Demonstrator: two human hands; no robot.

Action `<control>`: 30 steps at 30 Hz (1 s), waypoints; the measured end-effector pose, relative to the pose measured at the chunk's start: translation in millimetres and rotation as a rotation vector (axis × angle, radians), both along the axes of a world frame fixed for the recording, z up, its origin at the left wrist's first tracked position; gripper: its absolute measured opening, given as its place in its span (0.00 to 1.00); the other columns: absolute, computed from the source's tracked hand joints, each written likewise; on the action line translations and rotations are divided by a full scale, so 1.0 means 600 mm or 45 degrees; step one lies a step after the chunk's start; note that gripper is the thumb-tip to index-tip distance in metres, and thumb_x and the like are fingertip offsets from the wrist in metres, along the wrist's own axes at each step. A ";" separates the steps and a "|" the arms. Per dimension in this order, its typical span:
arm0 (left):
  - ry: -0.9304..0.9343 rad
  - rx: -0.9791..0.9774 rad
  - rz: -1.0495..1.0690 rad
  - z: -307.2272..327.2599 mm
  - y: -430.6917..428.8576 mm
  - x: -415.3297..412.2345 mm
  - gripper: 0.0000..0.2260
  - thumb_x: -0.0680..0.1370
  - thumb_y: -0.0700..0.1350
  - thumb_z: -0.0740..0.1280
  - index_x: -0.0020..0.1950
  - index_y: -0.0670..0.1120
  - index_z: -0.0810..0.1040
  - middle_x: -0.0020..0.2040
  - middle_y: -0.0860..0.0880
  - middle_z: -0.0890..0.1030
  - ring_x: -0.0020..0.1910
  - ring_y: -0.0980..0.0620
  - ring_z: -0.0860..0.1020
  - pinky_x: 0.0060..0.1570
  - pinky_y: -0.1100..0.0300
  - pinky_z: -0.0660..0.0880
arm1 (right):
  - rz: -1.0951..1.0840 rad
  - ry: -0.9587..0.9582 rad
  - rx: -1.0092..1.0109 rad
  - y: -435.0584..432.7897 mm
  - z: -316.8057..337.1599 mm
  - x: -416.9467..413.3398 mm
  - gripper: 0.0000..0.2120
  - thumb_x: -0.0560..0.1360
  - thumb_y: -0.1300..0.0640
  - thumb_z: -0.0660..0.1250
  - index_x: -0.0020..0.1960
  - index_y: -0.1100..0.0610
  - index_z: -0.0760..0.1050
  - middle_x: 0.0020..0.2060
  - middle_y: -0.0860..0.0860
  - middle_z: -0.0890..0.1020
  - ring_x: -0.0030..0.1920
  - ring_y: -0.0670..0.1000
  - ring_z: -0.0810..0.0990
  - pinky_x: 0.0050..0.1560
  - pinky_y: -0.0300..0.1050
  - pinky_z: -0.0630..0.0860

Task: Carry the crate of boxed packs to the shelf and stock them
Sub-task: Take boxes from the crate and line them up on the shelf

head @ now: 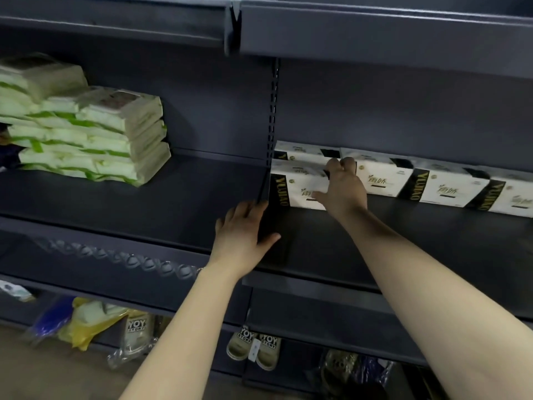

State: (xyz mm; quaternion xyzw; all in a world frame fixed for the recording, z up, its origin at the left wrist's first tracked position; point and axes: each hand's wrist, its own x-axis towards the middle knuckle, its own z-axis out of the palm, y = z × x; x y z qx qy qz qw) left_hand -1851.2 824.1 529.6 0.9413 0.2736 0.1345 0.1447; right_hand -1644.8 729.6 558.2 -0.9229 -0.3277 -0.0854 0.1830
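- On the dark shelf (375,243), right bay, a row of white boxed packs (450,186) runs along the back, long axes side to side.
- At the row's left end sits the front pack (300,189), another just behind it.
- Right hand (343,189) is on that pack, its fingers (347,164) curled over the top edge; whether they clamp it is unclear.
- Left hand (245,235) lies flat, spread, near the bay divider, farther off.
- No crate shows.

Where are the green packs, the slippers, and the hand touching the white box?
Green packs (121,122), head view, end of an upper pack in the stack.
Slippers (253,346), head view, between the pair's straps.
Right hand (343,189), head view, back of hand.
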 end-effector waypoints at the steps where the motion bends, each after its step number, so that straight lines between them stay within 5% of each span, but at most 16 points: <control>1: 0.006 -0.010 -0.004 -0.001 0.002 0.002 0.31 0.78 0.61 0.61 0.78 0.55 0.55 0.76 0.50 0.60 0.74 0.46 0.60 0.70 0.45 0.60 | -0.004 0.001 -0.001 0.004 0.000 0.003 0.32 0.70 0.50 0.76 0.67 0.58 0.65 0.67 0.58 0.63 0.54 0.62 0.79 0.51 0.53 0.80; 30: 0.082 -0.058 -0.013 -0.025 0.008 0.007 0.31 0.79 0.61 0.60 0.79 0.54 0.55 0.77 0.50 0.59 0.75 0.47 0.59 0.71 0.46 0.59 | 0.054 0.217 0.272 0.020 -0.009 0.035 0.30 0.69 0.57 0.76 0.67 0.56 0.70 0.67 0.55 0.65 0.59 0.60 0.76 0.57 0.50 0.77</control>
